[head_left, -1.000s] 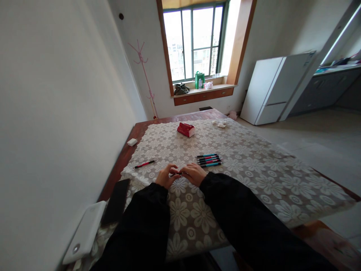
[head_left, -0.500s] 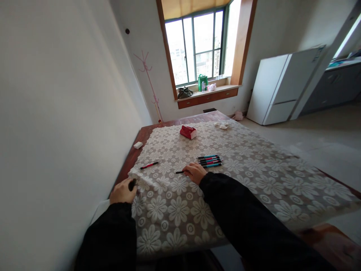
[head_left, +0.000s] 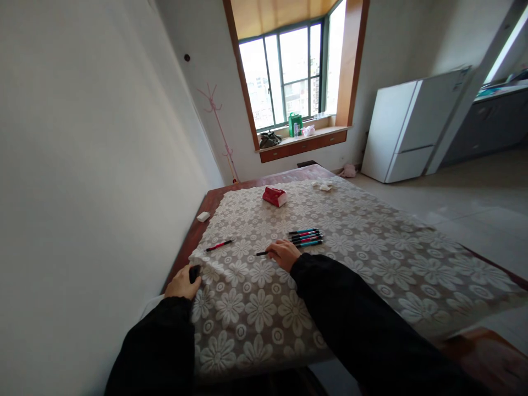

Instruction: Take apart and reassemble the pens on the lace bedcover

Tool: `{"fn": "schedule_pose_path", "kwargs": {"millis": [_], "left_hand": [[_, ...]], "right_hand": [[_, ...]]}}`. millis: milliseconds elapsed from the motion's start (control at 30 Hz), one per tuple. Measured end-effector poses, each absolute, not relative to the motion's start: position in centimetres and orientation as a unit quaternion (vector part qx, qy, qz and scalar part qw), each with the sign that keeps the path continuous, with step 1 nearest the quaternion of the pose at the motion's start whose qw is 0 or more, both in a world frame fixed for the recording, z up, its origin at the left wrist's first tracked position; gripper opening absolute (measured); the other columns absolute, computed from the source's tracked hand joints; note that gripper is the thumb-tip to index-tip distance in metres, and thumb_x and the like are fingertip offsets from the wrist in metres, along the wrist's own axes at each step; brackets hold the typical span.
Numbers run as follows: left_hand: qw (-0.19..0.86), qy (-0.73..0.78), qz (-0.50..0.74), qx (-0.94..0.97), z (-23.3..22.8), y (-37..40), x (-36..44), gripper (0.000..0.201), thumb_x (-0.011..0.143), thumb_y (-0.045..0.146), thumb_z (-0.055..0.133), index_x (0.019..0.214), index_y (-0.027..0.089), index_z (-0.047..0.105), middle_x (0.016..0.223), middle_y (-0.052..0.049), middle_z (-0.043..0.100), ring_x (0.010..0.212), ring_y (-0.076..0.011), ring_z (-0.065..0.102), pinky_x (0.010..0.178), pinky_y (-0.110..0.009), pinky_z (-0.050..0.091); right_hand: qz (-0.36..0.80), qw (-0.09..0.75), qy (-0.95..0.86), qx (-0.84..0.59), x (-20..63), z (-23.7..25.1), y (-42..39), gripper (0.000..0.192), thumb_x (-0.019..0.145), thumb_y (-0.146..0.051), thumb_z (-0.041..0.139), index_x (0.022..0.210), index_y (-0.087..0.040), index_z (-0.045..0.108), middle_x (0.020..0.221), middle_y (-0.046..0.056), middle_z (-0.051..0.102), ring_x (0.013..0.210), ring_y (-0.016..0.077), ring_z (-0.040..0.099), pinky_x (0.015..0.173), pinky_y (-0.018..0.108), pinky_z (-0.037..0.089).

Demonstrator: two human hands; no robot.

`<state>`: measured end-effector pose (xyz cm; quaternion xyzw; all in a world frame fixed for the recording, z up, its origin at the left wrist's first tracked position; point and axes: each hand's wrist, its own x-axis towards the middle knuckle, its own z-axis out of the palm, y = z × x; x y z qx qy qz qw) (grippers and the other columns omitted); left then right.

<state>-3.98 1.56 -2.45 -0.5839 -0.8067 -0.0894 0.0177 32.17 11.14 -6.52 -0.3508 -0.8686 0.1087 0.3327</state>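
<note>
My right hand (head_left: pixel 284 254) is closed over a pen (head_left: pixel 261 254), whose black end sticks out to the left just above the tablecloth; its other end is hidden by the fingers. Beside that hand lies a row of several pens (head_left: pixel 306 237) in blue, red and black. At the table's left edge my left hand (head_left: pixel 182 282) is curled around a small black object (head_left: pixel 193 273), mostly covered, its kind unclear. A red and black pen (head_left: pixel 219 246) lies alone on the cloth between and beyond my hands.
A flowered tablecloth (head_left: pixel 260 308) covers most of the wooden table. Farther back are a red tissue pack (head_left: pixel 274 196) and crumpled white tissue (head_left: pixel 322 186). A small white block (head_left: pixel 203 216) sits near the left edge, close to the wall (head_left: pixel 103 165).
The view has shifted slightly. My left hand has moved a little to the right along the table edge, while my right hand stays at nearly the same spot with the pen.
</note>
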Motion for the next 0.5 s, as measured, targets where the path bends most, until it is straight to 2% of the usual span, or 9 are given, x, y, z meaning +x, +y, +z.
{"fn": "schedule_pose_path", "kwargs": {"millis": [100,167,233,333,500], "left_hand": [[0.043,-0.728,-0.145,-0.668,-1.4,2.8,-1.3,0.040,0.080,0.033,0.057,0.118,0.019,0.058,0.128,-0.011,0.059,0.122,-0.0285,0.050,0.104,-0.041,0.039],[0.022,-0.646,-0.201,-0.736,-0.6,3.8,2.0,0.033,0.084,0.029,0.052,0.115,0.019,0.059,0.129,-0.009,0.058,0.125,-0.0257,0.048,0.108,-0.040,0.035],[-0.019,-0.576,-0.241,-0.781,-0.1,5.0,5.9,0.031,0.088,0.029,0.050,0.117,0.020,0.058,0.126,-0.008,0.060,0.121,-0.0231,0.052,0.107,-0.038,0.037],[-0.058,-0.514,-0.247,-0.819,-0.4,6.8,10.7,0.029,0.086,0.029,0.057,0.114,0.021,0.060,0.120,-0.008,0.063,0.115,-0.0244,0.055,0.101,-0.039,0.042],[-0.124,-0.477,-0.276,-0.825,-2.6,8.4,13.8,0.023,0.089,0.025,0.055,0.111,0.027,0.062,0.097,-0.003,0.069,0.091,-0.0188,0.065,0.082,-0.030,0.051]], "right_hand": [[0.109,0.337,-0.866,-0.351,32.1,-6.3,11.1,0.010,0.086,-0.015,0.061,0.093,-0.020,0.067,0.082,0.002,0.069,0.084,0.0166,0.062,0.081,0.029,0.041],[0.108,0.340,-0.865,-0.353,32.2,-6.0,11.0,0.010,0.087,-0.014,0.061,0.092,-0.020,0.067,0.082,0.002,0.069,0.083,0.0163,0.062,0.080,0.029,0.041],[0.105,0.345,-0.862,-0.355,32.2,-5.8,10.9,0.010,0.087,-0.014,0.060,0.092,-0.020,0.066,0.082,0.002,0.068,0.082,0.0163,0.062,0.080,0.029,0.041],[0.093,0.348,-0.860,-0.361,32.3,-5.7,10.9,0.009,0.088,-0.016,0.060,0.092,-0.020,0.066,0.082,0.003,0.067,0.081,0.0163,0.061,0.080,0.029,0.041],[0.076,0.346,-0.858,-0.372,32.5,-5.9,11.0,0.007,0.090,-0.021,0.058,0.094,-0.020,0.064,0.084,0.004,0.066,0.080,0.0169,0.061,0.079,0.030,0.042]]}}
